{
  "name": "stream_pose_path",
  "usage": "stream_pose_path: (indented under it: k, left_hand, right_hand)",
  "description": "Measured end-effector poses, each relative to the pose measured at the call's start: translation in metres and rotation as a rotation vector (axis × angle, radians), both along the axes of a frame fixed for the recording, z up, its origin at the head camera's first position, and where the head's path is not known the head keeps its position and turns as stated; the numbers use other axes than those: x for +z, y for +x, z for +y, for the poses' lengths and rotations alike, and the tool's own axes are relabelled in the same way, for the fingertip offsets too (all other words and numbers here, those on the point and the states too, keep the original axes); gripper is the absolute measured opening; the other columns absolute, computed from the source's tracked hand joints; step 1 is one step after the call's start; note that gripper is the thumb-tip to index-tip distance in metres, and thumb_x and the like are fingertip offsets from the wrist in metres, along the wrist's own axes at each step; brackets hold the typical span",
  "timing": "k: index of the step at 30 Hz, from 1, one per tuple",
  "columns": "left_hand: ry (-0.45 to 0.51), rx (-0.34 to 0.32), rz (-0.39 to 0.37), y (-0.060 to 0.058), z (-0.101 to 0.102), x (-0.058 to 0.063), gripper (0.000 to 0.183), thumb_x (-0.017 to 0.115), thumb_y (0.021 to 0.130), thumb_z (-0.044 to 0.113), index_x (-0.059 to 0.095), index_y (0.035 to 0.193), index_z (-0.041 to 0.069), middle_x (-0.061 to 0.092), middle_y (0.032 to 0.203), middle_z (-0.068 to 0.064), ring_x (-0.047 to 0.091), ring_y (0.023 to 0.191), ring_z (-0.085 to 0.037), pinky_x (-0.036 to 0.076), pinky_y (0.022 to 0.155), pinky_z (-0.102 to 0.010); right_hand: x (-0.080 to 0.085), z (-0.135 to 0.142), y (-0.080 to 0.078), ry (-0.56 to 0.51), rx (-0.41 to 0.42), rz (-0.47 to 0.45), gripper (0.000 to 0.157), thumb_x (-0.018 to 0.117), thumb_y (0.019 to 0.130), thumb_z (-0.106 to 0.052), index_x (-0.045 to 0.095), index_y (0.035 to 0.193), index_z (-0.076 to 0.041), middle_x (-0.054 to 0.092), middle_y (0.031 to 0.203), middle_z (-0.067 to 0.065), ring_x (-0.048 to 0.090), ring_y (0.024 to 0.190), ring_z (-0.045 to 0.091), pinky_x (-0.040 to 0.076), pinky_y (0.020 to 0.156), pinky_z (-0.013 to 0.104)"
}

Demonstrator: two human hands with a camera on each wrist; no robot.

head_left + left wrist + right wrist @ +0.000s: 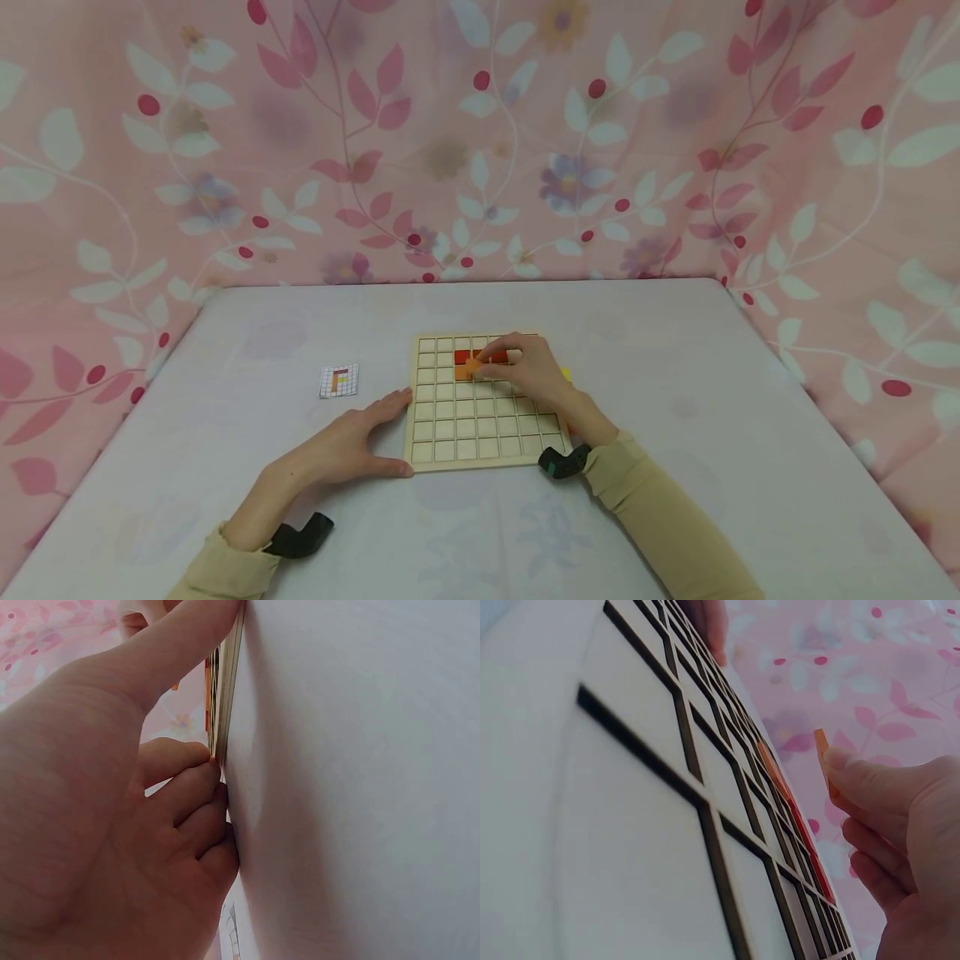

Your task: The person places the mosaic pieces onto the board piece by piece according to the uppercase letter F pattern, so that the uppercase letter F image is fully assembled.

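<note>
A pale wooden grid board (476, 425) lies on the table. My right hand (528, 367) pinches an orange square tile (824, 757) between thumb and fingertips, held just above the upper middle of the grid. Red tiles (461, 357) sit in a row of cells near the board's far side, partly covered by the right fingers. Below the row's left end, another orange tile (460, 375) fills a cell. My left hand (341, 446) is spread along the board's left edge, its fingertips touching the side and its thumb at the near left corner.
A small printed card (339, 381) with a coloured grid pattern lies left of the board. Yellow pieces (566, 375) peek out beyond the board's right edge, mostly hidden by the right wrist. A floral cloth (480, 167) hangs behind the white-covered table (750, 467).
</note>
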State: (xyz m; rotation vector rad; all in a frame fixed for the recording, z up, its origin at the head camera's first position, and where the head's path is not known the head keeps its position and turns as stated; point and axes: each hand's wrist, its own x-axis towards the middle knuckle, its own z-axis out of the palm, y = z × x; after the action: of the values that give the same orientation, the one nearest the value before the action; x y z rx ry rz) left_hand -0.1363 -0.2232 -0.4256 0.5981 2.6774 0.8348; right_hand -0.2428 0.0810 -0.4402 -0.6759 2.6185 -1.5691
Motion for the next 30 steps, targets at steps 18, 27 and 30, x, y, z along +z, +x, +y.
stream_pose_path:
  k: [18, 27, 30]
  left_hand:
    - [0.005, -0.011, -0.001, -0.002, -0.001, -0.001, 0.108, 0.081, 0.073, 0.060, 0.030, 0.159, 0.017, 0.030, 0.163, -0.004, 0.027, 0.151, -0.029, 0.029, 0.119, -0.053]
    - [0.005, 0.003, -0.017, 0.000, -0.001, 0.000, 0.107, 0.081, 0.073, 0.059, 0.030, 0.159, 0.019, 0.030, 0.163, -0.003, 0.027, 0.151, -0.030, 0.029, 0.119, -0.054]
    - [0.004, 0.011, -0.028, 0.001, -0.001, 0.000, 0.107, 0.081, 0.074, 0.059, 0.030, 0.159, 0.020, 0.030, 0.164, -0.003, 0.026, 0.151, -0.030, 0.028, 0.118, -0.055]
  right_hand:
    - [-0.006, -0.010, 0.009, 0.045, 0.038, -0.028, 0.023, 0.089, 0.075, -0.034, 0.078, 0.095, -0.030, 0.069, 0.103, -0.014, 0.062, 0.100, 0.008, 0.050, 0.095, 0.036]
    - [-0.010, -0.011, 0.010, 0.030, 0.121, 0.019, 0.025, 0.088, 0.076, -0.027, 0.078, 0.098, -0.021, 0.070, 0.097, -0.008, 0.065, 0.094, 0.011, 0.053, 0.089, 0.032]
    - [-0.011, -0.011, 0.010, 0.044, 0.128, 0.033, 0.024, 0.088, 0.076, -0.025, 0.078, 0.097, -0.021, 0.070, 0.096, -0.009, 0.064, 0.094, 0.010, 0.053, 0.089, 0.030]
